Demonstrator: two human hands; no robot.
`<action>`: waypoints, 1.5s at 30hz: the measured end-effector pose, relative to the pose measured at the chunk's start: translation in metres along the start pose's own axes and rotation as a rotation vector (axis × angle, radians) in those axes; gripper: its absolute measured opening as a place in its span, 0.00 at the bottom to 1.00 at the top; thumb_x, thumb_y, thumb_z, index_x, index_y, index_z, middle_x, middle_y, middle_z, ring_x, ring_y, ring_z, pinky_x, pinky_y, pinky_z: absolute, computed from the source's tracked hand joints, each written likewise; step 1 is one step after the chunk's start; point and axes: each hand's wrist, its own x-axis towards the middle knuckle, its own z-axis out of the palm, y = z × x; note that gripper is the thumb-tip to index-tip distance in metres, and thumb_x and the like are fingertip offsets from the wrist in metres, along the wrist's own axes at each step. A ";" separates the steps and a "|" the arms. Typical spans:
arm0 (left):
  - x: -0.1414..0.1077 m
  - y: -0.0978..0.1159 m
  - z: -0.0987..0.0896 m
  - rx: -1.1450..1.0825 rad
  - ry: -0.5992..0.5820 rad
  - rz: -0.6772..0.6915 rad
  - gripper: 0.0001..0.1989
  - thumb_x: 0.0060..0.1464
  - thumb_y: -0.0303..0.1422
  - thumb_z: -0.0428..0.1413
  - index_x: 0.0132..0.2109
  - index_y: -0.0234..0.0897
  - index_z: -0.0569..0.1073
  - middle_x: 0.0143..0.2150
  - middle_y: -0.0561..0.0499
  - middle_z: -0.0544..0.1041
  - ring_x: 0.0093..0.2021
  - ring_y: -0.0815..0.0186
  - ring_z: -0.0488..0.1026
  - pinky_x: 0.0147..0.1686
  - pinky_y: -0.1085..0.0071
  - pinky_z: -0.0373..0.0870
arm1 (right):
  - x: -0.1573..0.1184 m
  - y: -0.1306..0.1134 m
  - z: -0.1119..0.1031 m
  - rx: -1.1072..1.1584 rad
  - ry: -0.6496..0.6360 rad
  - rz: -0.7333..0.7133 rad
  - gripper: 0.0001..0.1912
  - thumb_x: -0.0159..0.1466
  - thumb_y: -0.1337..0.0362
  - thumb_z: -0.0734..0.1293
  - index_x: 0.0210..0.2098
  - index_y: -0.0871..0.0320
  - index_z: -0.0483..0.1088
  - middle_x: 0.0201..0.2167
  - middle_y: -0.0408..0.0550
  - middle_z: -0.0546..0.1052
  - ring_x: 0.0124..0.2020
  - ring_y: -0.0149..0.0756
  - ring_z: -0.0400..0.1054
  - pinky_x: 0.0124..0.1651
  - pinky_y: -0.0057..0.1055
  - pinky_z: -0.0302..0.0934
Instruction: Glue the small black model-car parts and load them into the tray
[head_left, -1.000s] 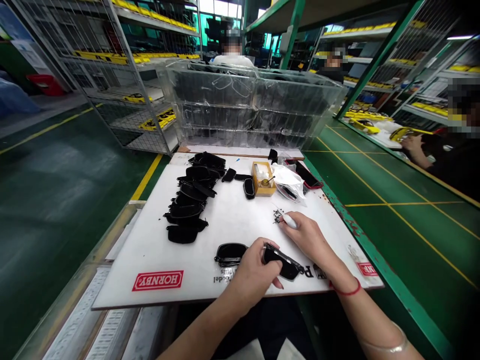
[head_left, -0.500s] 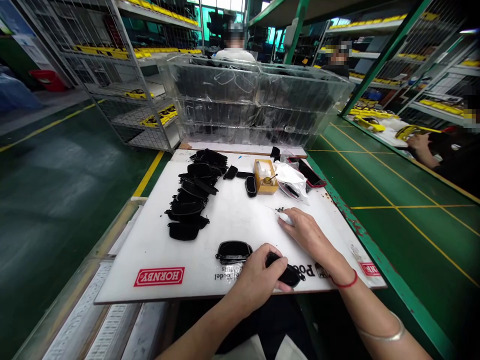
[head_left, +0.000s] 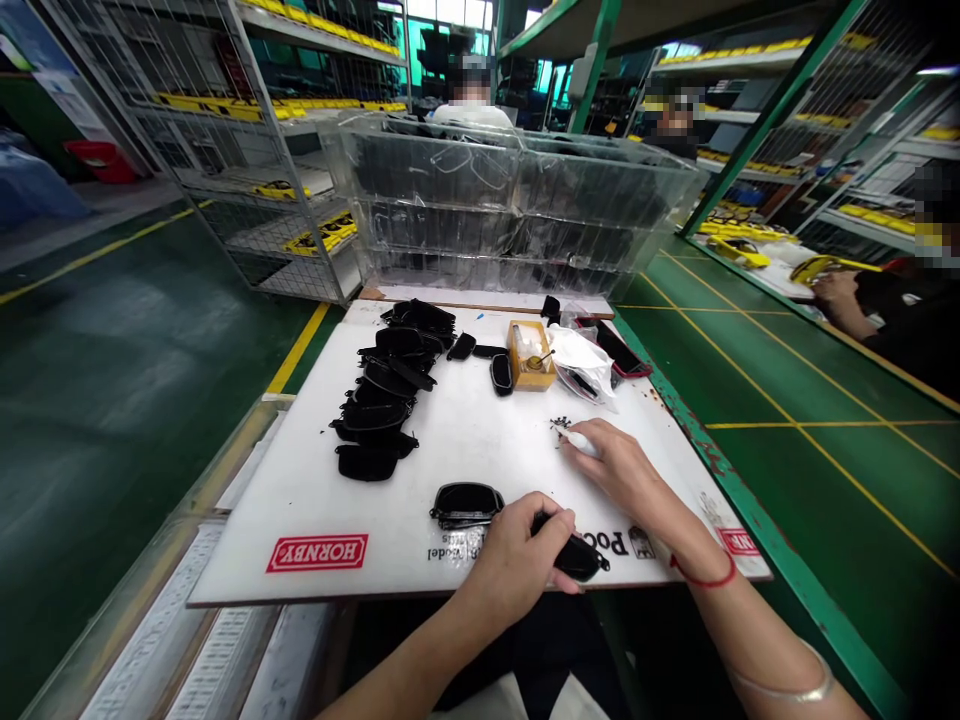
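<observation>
My left hand [head_left: 525, 545] is closed around a black plastic part [head_left: 583, 558], a rounded piece with a small lug at its right end, near the board's front edge. A white slim tool [head_left: 583, 443] with a thin tip is gripped in my right hand [head_left: 619, 460]. Its tip is beside a scatter of tiny black pieces [head_left: 559, 424] on the white board [head_left: 465, 430]. Just left of my left hand lies a small stack of black framed parts [head_left: 468, 504]. A long overlapping pile of similar black parts [head_left: 386, 390] runs along the left.
Toward the back stand a yellow box [head_left: 531, 375] with small items, a white plastic bag [head_left: 581, 360] and a dark red-edged phone [head_left: 626, 352]. Loose black parts [head_left: 502, 374] lie beside the box. A clear plastic bin [head_left: 435, 215] stands behind the board. Other people sit beyond and at right.
My right hand has moved slightly right and toward me, with the white tool's tip now close by the tiny black pieces. My left hand keeps hold of the black part, nearly unmoved.
</observation>
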 end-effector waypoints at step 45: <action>-0.001 0.001 0.015 0.070 0.032 0.109 0.12 0.55 0.41 0.50 0.32 0.37 0.70 0.28 0.56 0.69 0.17 0.74 0.69 0.16 0.78 0.65 | -0.084 -0.034 0.002 0.619 0.084 0.500 0.13 0.57 0.55 0.68 0.30 0.59 0.68 0.19 0.39 0.66 0.20 0.25 0.55 0.22 0.24 0.49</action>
